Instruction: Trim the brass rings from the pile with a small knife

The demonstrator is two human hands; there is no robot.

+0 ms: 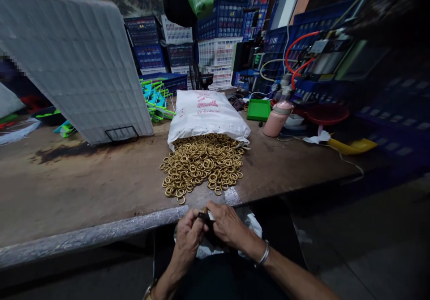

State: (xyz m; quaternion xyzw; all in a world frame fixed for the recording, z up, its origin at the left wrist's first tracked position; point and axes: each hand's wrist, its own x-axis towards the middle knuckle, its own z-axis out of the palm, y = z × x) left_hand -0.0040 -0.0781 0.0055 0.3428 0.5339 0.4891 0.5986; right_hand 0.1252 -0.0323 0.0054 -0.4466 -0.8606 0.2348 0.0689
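Just off the table's front edge, my left hand (188, 236) and my right hand (230, 226) meet with their fingertips close together. My right hand is closed around a small dark tool with a white part (203, 216); its exact kind is unclear. The fingers of my left hand are pinched at the dark end, and what they hold is too small to tell. In front of both hands lies a heap of brass-coloured rings (204, 161). The rings spill out of the open mouth of a white sack (208, 114) with red print, lying on its side.
A grey ribbed panel (83, 67) stands upright on the table (101, 188) at left. Green and blue plastic pieces (157, 98) lie behind it. To the right are a green tray (258, 110), a pink bottle (278, 119) and a red dish (327, 113). Stacked crates (220, 51) fill the back.
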